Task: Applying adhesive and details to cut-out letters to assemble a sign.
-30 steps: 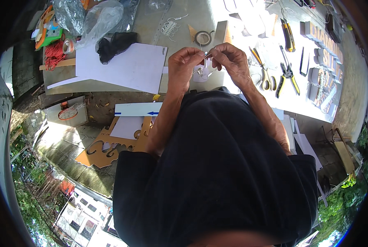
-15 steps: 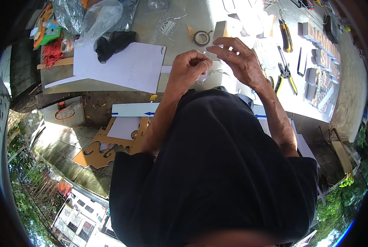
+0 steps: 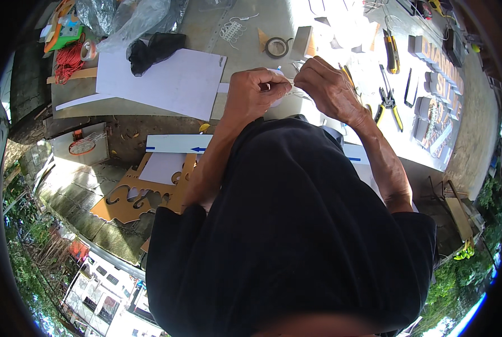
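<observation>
My left hand (image 3: 255, 94) is closed in a pinch over the table, thumb against forefinger. Facing it, my right hand (image 3: 330, 91) is also pinched, its fingertips almost meeting those of the left. A thin pale wire (image 3: 300, 94) runs between the fingertips; its ends are too fine to follow. Just beyond the hands lie a roll of dark tape (image 3: 276, 48) and a small grey block (image 3: 302, 41). To the right of my right hand are yellow-and-black pliers (image 3: 387, 102) and a yellow-and-black utility knife (image 3: 392, 51).
A white sheet (image 3: 166, 83) lies at the left, with black cloth (image 3: 154, 53) on it and clear plastic bags (image 3: 133, 22) behind. Red cord (image 3: 68, 64) is bundled at the far left. Raised block letters (image 3: 439, 78) stand at the right. A cut-out brown board (image 3: 130, 196) lies below the table.
My right hand has lowered toward the left one, and its spread fingers have closed into a pinch at the wire. My left hand stays pinched in nearly the same place.
</observation>
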A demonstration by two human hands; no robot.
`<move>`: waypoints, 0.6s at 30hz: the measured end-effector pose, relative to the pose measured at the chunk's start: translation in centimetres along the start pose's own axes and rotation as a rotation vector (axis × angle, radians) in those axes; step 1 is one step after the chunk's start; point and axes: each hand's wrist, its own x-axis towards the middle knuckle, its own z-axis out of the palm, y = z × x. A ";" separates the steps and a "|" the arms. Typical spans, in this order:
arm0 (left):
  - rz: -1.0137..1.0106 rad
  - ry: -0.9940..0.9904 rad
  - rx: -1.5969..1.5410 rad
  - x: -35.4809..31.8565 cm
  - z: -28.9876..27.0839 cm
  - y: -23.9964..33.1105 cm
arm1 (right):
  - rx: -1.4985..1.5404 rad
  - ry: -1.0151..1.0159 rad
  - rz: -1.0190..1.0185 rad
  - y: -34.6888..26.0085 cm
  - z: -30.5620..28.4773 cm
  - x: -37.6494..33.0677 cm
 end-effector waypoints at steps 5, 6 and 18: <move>0.333 0.137 0.377 0.2 0.2 -0.1 | 0.522 -0.097 0.486 -0.5 0.4 -0.1; 0.333 0.136 0.376 0.2 0.2 -0.1 | 0.671 -0.139 0.597 -0.2 0.6 -0.2; -0.182 0.104 -0.464 0.5 -0.5 -1.4 | 0.539 0.236 0.653 -1.4 0.2 -1.7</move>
